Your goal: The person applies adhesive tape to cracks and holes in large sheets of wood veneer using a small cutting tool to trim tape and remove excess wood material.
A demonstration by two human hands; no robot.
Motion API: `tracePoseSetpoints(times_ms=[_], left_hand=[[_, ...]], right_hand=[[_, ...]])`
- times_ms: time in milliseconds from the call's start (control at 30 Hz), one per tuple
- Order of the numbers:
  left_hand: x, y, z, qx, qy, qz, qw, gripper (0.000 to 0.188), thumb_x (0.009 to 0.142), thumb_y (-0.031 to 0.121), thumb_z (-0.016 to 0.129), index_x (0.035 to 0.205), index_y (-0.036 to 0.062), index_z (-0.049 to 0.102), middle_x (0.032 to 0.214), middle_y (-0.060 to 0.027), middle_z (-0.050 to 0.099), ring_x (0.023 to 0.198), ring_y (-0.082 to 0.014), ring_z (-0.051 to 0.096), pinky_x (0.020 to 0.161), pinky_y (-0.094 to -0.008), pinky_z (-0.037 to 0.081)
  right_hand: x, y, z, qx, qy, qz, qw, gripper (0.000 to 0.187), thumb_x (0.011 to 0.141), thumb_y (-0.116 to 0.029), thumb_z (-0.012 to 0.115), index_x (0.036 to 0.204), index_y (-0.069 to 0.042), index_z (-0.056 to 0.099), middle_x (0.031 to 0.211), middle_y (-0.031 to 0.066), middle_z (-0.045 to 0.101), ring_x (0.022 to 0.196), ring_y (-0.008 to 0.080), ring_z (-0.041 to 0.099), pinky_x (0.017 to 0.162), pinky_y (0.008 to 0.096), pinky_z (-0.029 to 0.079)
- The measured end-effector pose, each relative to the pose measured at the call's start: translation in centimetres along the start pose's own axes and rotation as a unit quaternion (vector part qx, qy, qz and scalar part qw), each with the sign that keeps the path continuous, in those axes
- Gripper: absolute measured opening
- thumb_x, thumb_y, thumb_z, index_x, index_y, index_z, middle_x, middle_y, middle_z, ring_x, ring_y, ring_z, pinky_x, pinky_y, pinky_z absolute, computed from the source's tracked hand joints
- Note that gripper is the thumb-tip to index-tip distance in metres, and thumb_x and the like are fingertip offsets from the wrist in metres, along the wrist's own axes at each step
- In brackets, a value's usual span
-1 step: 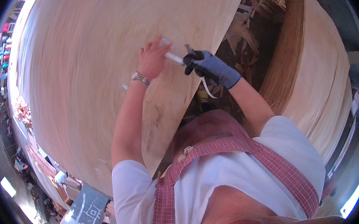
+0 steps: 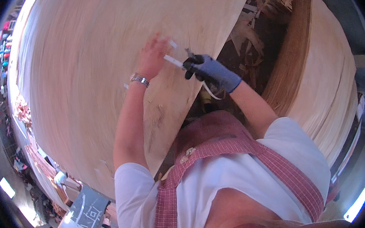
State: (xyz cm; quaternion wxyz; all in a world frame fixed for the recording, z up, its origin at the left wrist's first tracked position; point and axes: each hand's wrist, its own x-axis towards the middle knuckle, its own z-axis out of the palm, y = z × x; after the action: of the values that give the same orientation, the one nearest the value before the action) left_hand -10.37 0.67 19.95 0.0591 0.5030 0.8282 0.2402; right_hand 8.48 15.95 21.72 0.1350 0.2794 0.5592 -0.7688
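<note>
My left hand (image 2: 152, 56), bare with a metal watch at the wrist, is over a wide pale wood veneer sheet (image 2: 94, 78). Its fingers are stretched out and slightly blurred. A short white tape piece (image 2: 173, 44) shows beside the fingertips, and another small white piece (image 2: 126, 86) lies near the wrist. My right hand (image 2: 200, 67), in a blue-grey glove with black fingers, is closed on a strip of white tape (image 2: 173, 61). The strip's end points toward my left hand, and its tail hangs below the glove. A thin dark tip (image 2: 189, 52) sticks out above the glove; its kind is unclear.
To the right stands a thick stack of veneer sheets (image 2: 317, 82) with a brown layered edge. Torn veneer scraps (image 2: 250, 44) fill the dark gap between it and the near sheet. At the lower left are a grey board with white markings (image 2: 89, 209) and assorted clutter.
My left hand has shifted slightly left, away from the tape strip. My right hand has moved a little left and down with the strip. A short white piece now shows apart from it.
</note>
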Motion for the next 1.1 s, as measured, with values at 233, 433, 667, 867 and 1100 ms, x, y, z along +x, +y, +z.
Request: tracePoseSetpoints(times_ms=[233, 433, 667, 867, 1100], left_hand=[[-9.8, 7.4, 2.6, 0.156, 0.005, -0.031, 0.987, 0.050, 0.083, 0.014, 0.059, 0.133, 0.0156, 0.057, 0.141, -0.0036, 0.052, 0.123, -0.0263, 0.050, 0.100, -0.0503, 0.035], [-11.7, 6.9, 2.4, 0.044, -0.005, -0.093, 0.995, 0.054, 0.080, 0.015, 0.063, 0.134, 0.0141, 0.055, 0.139, -0.0071, 0.054, 0.122, -0.0271, 0.051, 0.101, -0.0482, 0.035], [-17.3, 9.0, 2.2, -0.008, 0.066, -0.242, 0.968, 0.062, 0.083, 0.018, 0.063, 0.142, 0.0160, 0.046, 0.145, -0.0091, 0.048, 0.131, -0.0282, 0.045, 0.107, -0.0482, 0.031], [-18.4, 11.5, 2.8, 0.082, -0.058, -0.215, 0.972, 0.077, 0.080, 0.043, 0.070, 0.148, 0.0245, 0.039, 0.156, -0.0073, 0.031, 0.143, -0.0283, 0.029, 0.114, -0.0535, 0.022], [-19.1, 10.6, 3.9, 0.092, -0.036, -0.193, 0.976, 0.079, 0.079, 0.046, 0.069, 0.149, 0.0242, 0.037, 0.156, -0.0080, 0.030, 0.142, -0.0312, 0.030, 0.112, -0.0578, 0.023]], right_hand=[[1.9, 6.4, 2.2, -0.083, 0.070, 0.029, 0.994, 0.030, 0.094, -0.027, 0.058, 0.110, -0.001, 0.059, 0.079, 0.0098, 0.071, 0.057, 0.0154, 0.064, 0.052, 0.0319, 0.051], [0.8, 4.3, 1.8, -0.342, 0.101, -0.092, 0.930, 0.033, 0.093, -0.030, 0.061, 0.112, -0.003, 0.057, 0.078, 0.0107, 0.068, 0.064, 0.0203, 0.066, 0.061, 0.0355, 0.052], [2.9, 10.0, 8.0, -0.428, 0.083, -0.138, 0.889, 0.049, 0.090, -0.044, 0.061, 0.110, 0.001, 0.056, 0.096, 0.0174, 0.069, 0.082, 0.0313, 0.068, 0.070, 0.0429, 0.053], [-1.8, 9.3, 4.5, -0.501, 0.064, -0.148, 0.850, 0.038, 0.091, -0.033, 0.060, 0.112, -0.002, 0.053, 0.094, 0.0214, 0.067, 0.085, 0.0378, 0.066, 0.072, 0.0471, 0.052], [-5.5, 9.1, 5.3, -0.603, 0.080, -0.182, 0.772, 0.026, 0.090, -0.016, 0.056, 0.111, -0.003, 0.052, 0.086, 0.0152, 0.065, 0.078, 0.0328, 0.066, 0.066, 0.0415, 0.053]])
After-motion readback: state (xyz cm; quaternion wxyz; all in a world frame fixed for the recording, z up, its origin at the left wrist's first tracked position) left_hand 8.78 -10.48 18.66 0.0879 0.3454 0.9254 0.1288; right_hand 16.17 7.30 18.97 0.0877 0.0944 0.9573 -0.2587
